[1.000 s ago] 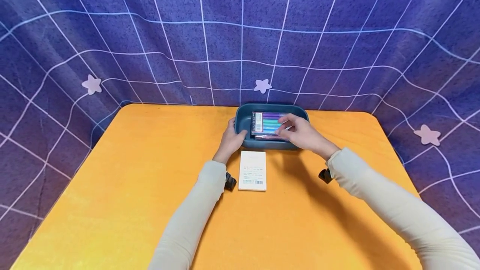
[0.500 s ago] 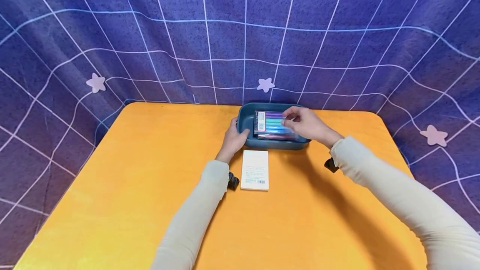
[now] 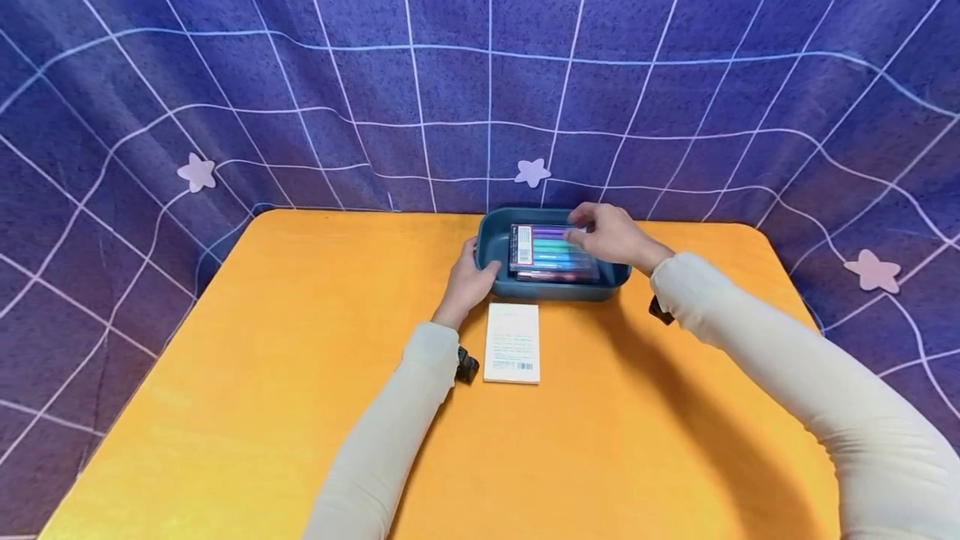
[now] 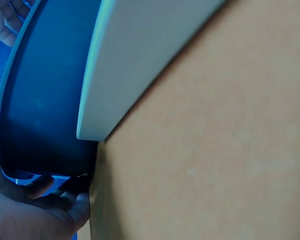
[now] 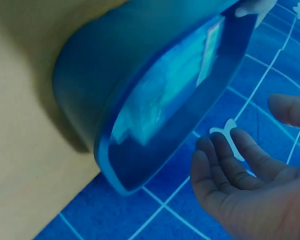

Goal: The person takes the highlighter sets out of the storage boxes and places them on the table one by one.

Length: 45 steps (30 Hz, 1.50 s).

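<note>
Steadying the blue tray (image 3: 495, 250) at the table's (image 3: 300, 373) far edge, we are curling our left hand (image 3: 471, 280) round its corner; our right hand (image 3: 611, 236) is hovering over the marker pack (image 3: 551, 252) inside, fingers loosely spread.

Broad bare desk (image 3: 225, 407) is lying open at lower left and lower right; the white pad (image 3: 512, 342) is blocking the centre, the blue tray (image 3: 491, 250) crowding the backdrop (image 3: 375, 65) above.

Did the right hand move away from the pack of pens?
Yes. The right hand has drifted toward the far rim of the blue tray, off the pen pack; its fingers are open.
</note>
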Motion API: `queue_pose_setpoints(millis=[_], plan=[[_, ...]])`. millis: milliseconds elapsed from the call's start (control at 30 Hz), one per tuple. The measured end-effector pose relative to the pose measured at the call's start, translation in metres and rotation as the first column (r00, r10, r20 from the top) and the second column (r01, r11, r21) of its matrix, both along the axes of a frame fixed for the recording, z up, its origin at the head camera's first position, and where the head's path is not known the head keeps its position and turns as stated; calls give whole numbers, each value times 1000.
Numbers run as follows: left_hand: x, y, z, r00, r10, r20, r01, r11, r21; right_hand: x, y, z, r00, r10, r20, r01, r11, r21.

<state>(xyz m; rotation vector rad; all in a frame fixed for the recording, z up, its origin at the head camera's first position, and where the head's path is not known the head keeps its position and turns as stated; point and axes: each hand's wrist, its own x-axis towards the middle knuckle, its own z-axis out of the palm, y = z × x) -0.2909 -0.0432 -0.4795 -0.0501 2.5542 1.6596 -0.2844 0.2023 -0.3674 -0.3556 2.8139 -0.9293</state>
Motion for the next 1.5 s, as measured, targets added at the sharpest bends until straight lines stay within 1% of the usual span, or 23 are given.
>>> queue_pose_setpoints(millis=[67,133,300,567,800,1100,1300,1500], plan=[[1,0,0,1000,-3,-6,3,1000,-3,-5,1,0,1000,0,2,0,1000,32],[2,-1,-1,1000,-2,3,2,1000,-7,-10,0,-1,1000,0,9,0,998,62],[4,-1,-2,1000,8,6,-8,1000,-3,-21,-6,-2,1000,27,12,-28,993,116],[1,2,0,1000,9,1,-9,1000,-13,-33,-15,-5,997,66,-25,-61,985,161],[0,3,-1,1000,10,4,-10,1000,-19,-45,-21,-7,997,74,25,-77,980,185],[-1,2,-2,1000,17,13,-17,1000,-13,-59,-21,-13,999,51,9,-52,980,190],[0,1,-2,1000,11,15,-11,1000,-8,-63,-22,-18,997,54,53,-63,981,184],[-1,1,-2,1000,10,12,-10,1000,-4,-65,-24,-23,994,72,85,-89,971,221]])
